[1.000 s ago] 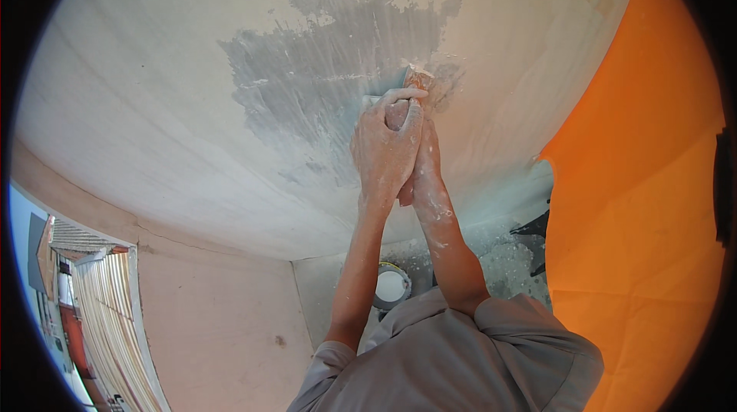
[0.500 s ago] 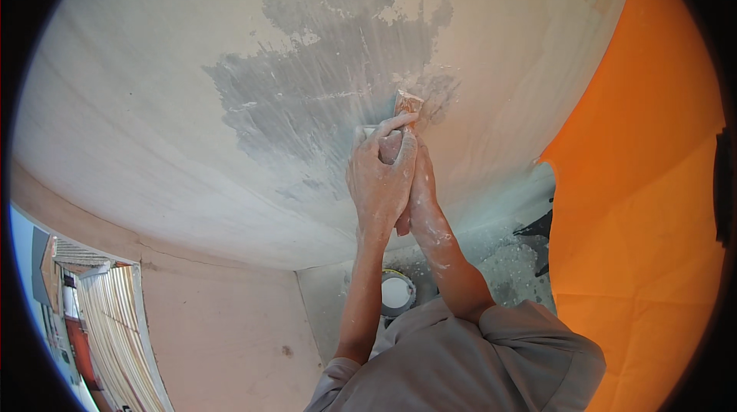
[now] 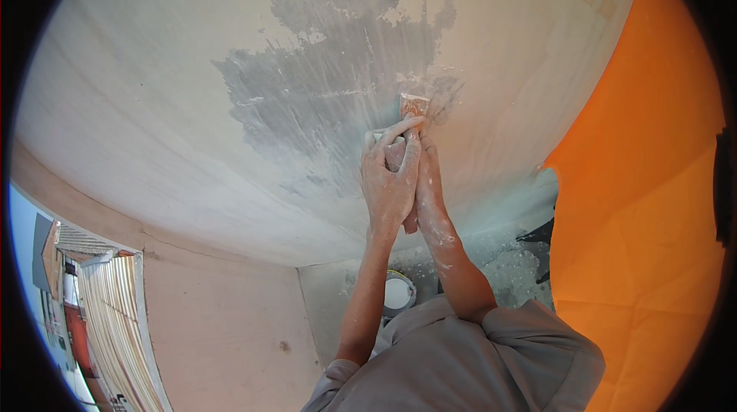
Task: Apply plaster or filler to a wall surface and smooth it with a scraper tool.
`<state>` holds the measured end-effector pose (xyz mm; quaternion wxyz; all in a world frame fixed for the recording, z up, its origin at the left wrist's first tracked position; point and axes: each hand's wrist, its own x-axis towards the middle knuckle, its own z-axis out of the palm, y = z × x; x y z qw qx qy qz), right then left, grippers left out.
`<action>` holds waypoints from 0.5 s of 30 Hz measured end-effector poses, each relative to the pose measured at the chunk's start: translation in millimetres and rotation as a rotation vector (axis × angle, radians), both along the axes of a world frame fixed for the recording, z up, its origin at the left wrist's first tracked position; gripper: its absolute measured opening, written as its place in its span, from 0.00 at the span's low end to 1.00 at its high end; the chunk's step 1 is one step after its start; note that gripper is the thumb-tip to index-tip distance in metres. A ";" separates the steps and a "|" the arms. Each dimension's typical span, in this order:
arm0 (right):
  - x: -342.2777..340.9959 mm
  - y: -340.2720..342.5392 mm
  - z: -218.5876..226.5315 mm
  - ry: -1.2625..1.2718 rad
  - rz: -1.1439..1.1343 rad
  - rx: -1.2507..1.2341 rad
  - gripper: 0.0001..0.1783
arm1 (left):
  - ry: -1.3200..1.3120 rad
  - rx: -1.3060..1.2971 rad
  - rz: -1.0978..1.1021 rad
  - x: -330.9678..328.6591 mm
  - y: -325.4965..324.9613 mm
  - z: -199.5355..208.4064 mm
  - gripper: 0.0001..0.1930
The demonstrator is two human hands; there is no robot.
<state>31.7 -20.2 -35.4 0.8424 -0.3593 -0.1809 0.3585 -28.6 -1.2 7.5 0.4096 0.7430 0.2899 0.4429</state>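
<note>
In the middle of the view my two hands are close together against the wall. A putty knife with a rusty, plaster-smeared blade lies against the wall; a reddish handle end shows below the hands. My right hand, dusted white and partly covered, is closed round the putty knife. Overlapping it from the left, my left hand is curled, its index finger reaching toward the blade. A pinkish piece shows between that thumb and the fingers; its kind cannot be made out. Around and left of the blade spreads a rough grey patch.
A bucket with white stuff inside stands on the spattered floor below my arms. Orange sheeting hangs along the right. A dark object lies beside it. At lower left is an opening with pale corrugated sheeting.
My hands and the putty knife appear slightly farther right in the picture. The wall and grey patch have also shifted a little right. Both grips look the same.
</note>
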 end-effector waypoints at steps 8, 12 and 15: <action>6.0 -9.2 20.4 -0.007 0.074 0.028 0.26 | 0.089 0.024 0.037 6.5 -4.1 31.5 0.12; -5.0 -12.1 33.3 0.172 0.066 0.047 0.25 | 0.188 0.052 0.078 2.3 -11.1 53.5 0.13; -2.0 -6.1 19.2 0.078 0.110 0.105 0.28 | 0.289 0.112 0.122 3.9 -11.8 57.9 0.13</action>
